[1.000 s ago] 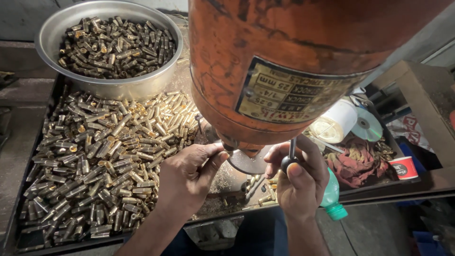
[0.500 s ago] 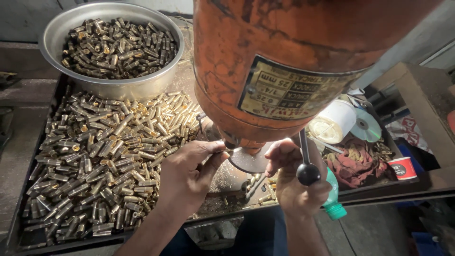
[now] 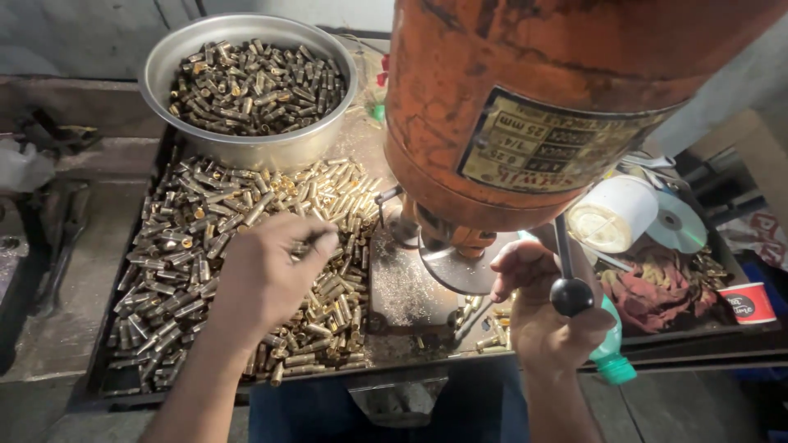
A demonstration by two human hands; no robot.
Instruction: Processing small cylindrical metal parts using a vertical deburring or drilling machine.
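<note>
My left hand [image 3: 267, 275] hovers over a heap of small brass cylinders [image 3: 205, 246] in a dark metal tray [image 3: 98, 377], pinching one brass piece between thumb and forefinger. My right hand [image 3: 538, 316] sits at the feed lever [image 3: 563, 254] of an orange drill press [image 3: 525, 107], its curled fingers around the rod and the black knob [image 3: 572, 296] against the palm. The round drill table [image 3: 460, 271] under the spindle lies between both hands.
A steel bowl [image 3: 246, 148] full of darker brass pieces stands at the tray's far end. To the right lie a white roll [image 3: 616, 215], a disc [image 3: 677, 223], a red rag [image 3: 661, 287], a small red cup [image 3: 749, 302] and a green bottle [image 3: 611, 357].
My left hand has left the drill table and moved left onto the brass heap. My right hand stays on the lever, whose knob has swung downward toward me.
</note>
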